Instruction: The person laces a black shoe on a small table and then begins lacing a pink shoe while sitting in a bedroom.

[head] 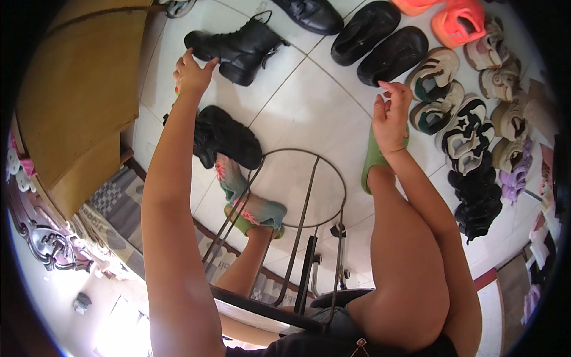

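Observation:
A black lace-up ankle boot [238,51] lies on its side on the white tiles. My left hand [194,73] is at its toe and sole edge, thumb and fingers apart; I cannot tell whether the fingertips press on it. My right hand [392,118] hovers above my green clog [371,163], fingers loosely bent and holding nothing. Its forefinger tip overlaps the near end of a black slip-on shoe [392,53]; contact cannot be told. Another black slip-on [366,31] lies beside that one. Past them is a black leather shoe [312,15].
Rows of shoes curve along the right, among them coral sneakers [459,24], star-patterned sneakers [468,129] and black sneakers [475,201]. Black shoes [229,138] and blue-green sneakers with pink laces [263,212] lie left of a wire-frame stool [303,209]. Cardboard [84,93] stands at left.

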A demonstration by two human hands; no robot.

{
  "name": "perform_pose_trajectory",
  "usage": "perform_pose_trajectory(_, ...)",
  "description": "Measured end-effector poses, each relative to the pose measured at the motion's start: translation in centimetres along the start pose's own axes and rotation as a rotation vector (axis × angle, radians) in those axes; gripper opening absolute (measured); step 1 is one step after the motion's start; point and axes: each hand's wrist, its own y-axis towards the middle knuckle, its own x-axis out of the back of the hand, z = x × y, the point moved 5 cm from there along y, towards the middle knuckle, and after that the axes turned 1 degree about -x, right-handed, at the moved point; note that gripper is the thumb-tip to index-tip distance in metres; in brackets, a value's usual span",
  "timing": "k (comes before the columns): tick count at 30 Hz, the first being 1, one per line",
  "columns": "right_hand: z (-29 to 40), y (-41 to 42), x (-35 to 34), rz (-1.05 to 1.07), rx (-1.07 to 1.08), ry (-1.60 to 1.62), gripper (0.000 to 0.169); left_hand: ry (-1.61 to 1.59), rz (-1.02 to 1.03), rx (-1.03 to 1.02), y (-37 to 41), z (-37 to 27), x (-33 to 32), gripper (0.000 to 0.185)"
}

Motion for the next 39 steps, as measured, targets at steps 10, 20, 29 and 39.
perform_pose_trajectory(10,0.3,-1.1,-1.7,0.136,0.059,0.043,0.036,-0.988,0.661,0.255,-3.6,-2.7,-5.4,0.093)
perform_pose_trajectory(20,-0.3,-2.6,-3.1,0.405,0.021,0.052,0.020,-0.275,0.561,-0.220,-17.1,7.1,-2.4,0.037)
perform_pose_trajectory(29,-0.8,-5.7,-5.2,0.708,0.008,0.017,0.011,-0.414,0.947,0.605,-30.9,21.4,-8.8,0.050)
perform_pose_trajectory(39,-2.5,-4.2,-4.1,0.669,-0.079,-0.010,0.011,0.000,0.703,0.141,-28.5,20.6,-6.5,0.028)
